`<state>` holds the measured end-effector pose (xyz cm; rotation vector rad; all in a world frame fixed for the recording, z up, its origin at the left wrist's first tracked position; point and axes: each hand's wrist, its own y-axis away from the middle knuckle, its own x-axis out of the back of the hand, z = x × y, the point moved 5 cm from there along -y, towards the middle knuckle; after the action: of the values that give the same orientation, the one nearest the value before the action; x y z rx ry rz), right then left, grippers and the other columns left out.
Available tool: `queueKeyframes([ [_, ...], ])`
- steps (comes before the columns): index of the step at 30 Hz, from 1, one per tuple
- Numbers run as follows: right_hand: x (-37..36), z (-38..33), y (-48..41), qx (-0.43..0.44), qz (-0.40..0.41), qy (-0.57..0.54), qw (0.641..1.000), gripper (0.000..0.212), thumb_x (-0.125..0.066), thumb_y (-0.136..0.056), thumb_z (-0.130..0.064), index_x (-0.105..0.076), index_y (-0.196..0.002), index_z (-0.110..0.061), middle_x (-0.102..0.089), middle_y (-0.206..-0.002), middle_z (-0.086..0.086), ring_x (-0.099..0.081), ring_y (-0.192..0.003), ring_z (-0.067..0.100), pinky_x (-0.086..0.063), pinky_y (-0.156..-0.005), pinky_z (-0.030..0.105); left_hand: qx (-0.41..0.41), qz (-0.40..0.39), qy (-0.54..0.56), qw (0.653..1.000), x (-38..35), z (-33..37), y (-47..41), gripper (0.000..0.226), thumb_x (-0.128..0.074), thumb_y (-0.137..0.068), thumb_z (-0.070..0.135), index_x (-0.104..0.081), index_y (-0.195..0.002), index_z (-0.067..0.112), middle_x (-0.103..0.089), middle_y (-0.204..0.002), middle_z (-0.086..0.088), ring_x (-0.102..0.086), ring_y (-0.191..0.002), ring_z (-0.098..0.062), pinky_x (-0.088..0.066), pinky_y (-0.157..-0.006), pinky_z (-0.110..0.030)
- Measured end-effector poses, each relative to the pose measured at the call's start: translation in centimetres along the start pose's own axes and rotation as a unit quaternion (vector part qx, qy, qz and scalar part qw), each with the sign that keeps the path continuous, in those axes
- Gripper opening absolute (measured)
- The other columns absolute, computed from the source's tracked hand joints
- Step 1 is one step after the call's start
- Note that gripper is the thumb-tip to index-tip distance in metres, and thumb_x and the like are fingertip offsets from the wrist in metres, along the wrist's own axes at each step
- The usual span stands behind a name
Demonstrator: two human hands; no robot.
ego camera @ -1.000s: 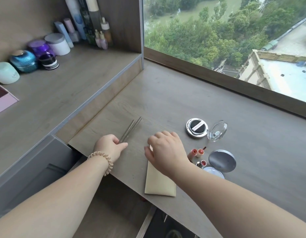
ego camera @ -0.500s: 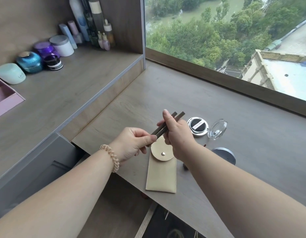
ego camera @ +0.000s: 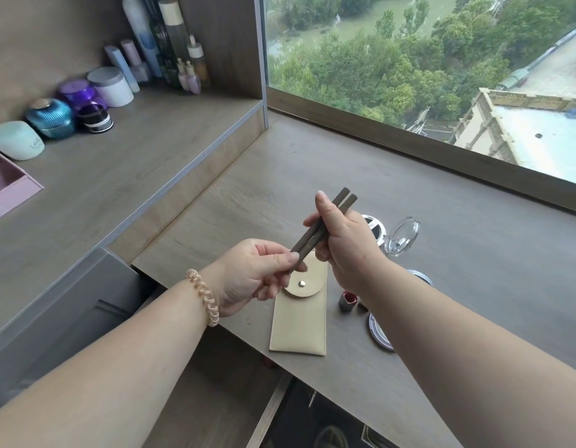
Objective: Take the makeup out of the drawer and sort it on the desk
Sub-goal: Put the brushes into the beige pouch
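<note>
step: sorting | two slim brown pencils (ego camera: 340, 202) (eyeliners, probably) were held above beige pouch (ego camera: 299, 321) on desk (ego camera: 474, 253) | left hand (ego camera: 247, 273) pinched lower ends, right hand (ego camera: 348, 250) gripped middles | next needed: setting them down parallel, clear of pouch

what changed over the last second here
The two slim brown sticks, flat on the desk a second ago, are now lifted above the cream pouch: the left hand pinches their lower end, the right hand left the pouch and grips higher up. Pouch, open compact and shelf jars stayed put.

Head-worn camera looks forward and down, close over the desk (ego camera: 474, 253).
</note>
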<state>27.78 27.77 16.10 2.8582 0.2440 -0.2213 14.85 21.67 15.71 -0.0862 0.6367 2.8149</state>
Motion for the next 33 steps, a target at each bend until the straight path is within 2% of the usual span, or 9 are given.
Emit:
queueKeyframes([
  [5, 0.0, -0.8, 0.5, 0.016, 0.001, 0.008, 1.000, 0.040, -0.057, -0.089, -0.043, -0.059, -0.068, -0.009, -0.046, -0.049, 0.003, -0.036, -0.042, 0.017, -0.030, -0.046, 0.027, -0.020, 0.003, -0.024, 1.000, -0.5, 1.0, 0.0, 0.021, -0.056, -0.089, 0.021, -0.065, -0.083, 0.003, -0.059, -0.057, -0.004, -0.050, -0.040, -0.010, -0.030, -0.036, -0.018],
  [8, -0.3, -1.1, 0.9, 0.016, -0.002, 0.024, 1.000, 0.039, -0.057, -0.089, -0.041, -0.058, -0.070, -0.008, -0.049, -0.043, -0.003, -0.037, -0.041, 0.016, -0.031, -0.043, 0.025, -0.027, -0.012, -0.040, 0.999, -1.6, 1.3, 0.0, 0.024, -0.056, -0.086, 0.026, -0.064, -0.082, 0.004, -0.057, -0.056, -0.004, -0.042, -0.037, -0.009, -0.026, -0.036, -0.018],
  [11, -0.2, -1.2, 1.2, 0.009, 0.012, 0.035, 0.999, 0.042, -0.056, -0.090, -0.044, -0.060, -0.071, -0.007, -0.046, -0.044, 0.002, -0.037, -0.038, 0.015, -0.031, -0.040, 0.023, -0.028, -0.014, -0.043, 0.999, -2.0, 1.4, -0.1, 0.025, -0.055, -0.088, 0.025, -0.063, -0.077, 0.004, -0.054, -0.053, -0.004, -0.035, -0.034, -0.008, -0.023, -0.036, -0.018],
  [14, 0.1, -1.2, 1.3, 0.012, 0.045, 0.039, 0.998, 0.044, -0.054, -0.090, -0.047, -0.062, -0.071, -0.008, -0.048, -0.044, 0.002, -0.040, -0.036, 0.012, -0.032, -0.042, 0.023, -0.028, 0.002, -0.030, 0.999, -2.0, 1.3, -0.1, 0.027, -0.052, -0.091, 0.024, -0.062, -0.073, 0.005, -0.052, -0.050, -0.001, -0.034, -0.034, -0.007, -0.022, -0.037, -0.017],
  [18, 0.5, -1.9, 1.1, 0.032, 0.123, 0.019, 0.992, 0.047, -0.051, -0.087, -0.057, -0.068, -0.069, -0.017, -0.053, -0.053, 0.004, -0.045, -0.047, 0.014, -0.034, -0.055, 0.030, -0.031, 0.010, 0.043, 0.999, -3.2, 1.6, 0.0, 0.033, -0.046, -0.094, 0.027, -0.055, -0.069, 0.008, -0.042, -0.046, 0.002, -0.026, -0.033, -0.006, -0.017, -0.038, -0.019],
  [22, 0.9, -3.5, 0.4, 0.016, 0.155, 0.012, 0.988, 0.054, -0.046, -0.089, -0.059, -0.070, -0.074, -0.013, -0.047, -0.050, 0.001, -0.041, -0.045, 0.015, -0.030, -0.049, 0.025, -0.046, 0.022, 0.064, 0.997, -3.8, 3.3, -0.2, 0.036, -0.044, -0.096, 0.028, -0.049, -0.066, 0.010, -0.036, -0.043, 0.005, -0.025, -0.032, -0.005, -0.014, -0.039, -0.019],
  [25, 1.3, -4.6, -0.2, -0.014, 0.174, 0.019, 0.984, 0.055, -0.046, -0.090, -0.058, -0.069, -0.079, -0.009, -0.043, -0.051, 0.003, -0.038, -0.041, 0.016, -0.028, -0.043, 0.023, -0.049, 0.039, 0.039, 0.997, -4.0, 4.8, -0.8, 0.036, -0.044, -0.097, 0.027, -0.047, -0.064, 0.011, -0.034, -0.042, 0.006, -0.025, -0.031, -0.004, -0.016, -0.035, -0.014],
  [30, 2.3, -5.1, -1.6, -0.078, 0.232, 0.003, 0.970, 0.056, -0.049, -0.089, -0.058, -0.069, -0.083, -0.005, -0.044, -0.051, 0.003, -0.037, -0.038, 0.017, -0.026, -0.035, 0.013, -0.051, 0.075, -0.065, 0.994, -4.4, 6.8, -2.0, 0.039, -0.045, -0.098, 0.028, -0.045, -0.062, 0.012, -0.030, -0.038, 0.009, -0.022, -0.030, -0.005, -0.015, -0.034, -0.017],
  [33, 2.2, -5.3, -2.4, -0.092, 0.232, 0.002, 0.968, 0.056, -0.050, -0.088, -0.057, -0.070, -0.085, -0.004, -0.047, -0.052, 0.002, -0.039, -0.040, 0.019, -0.028, -0.038, 0.017, -0.062, 0.103, -0.144, 0.982, -4.1, 7.8, -2.5, 0.041, -0.045, -0.097, 0.030, -0.046, -0.060, 0.013, -0.030, -0.037, 0.009, -0.023, -0.032, -0.006, -0.016, -0.035, -0.019],
])
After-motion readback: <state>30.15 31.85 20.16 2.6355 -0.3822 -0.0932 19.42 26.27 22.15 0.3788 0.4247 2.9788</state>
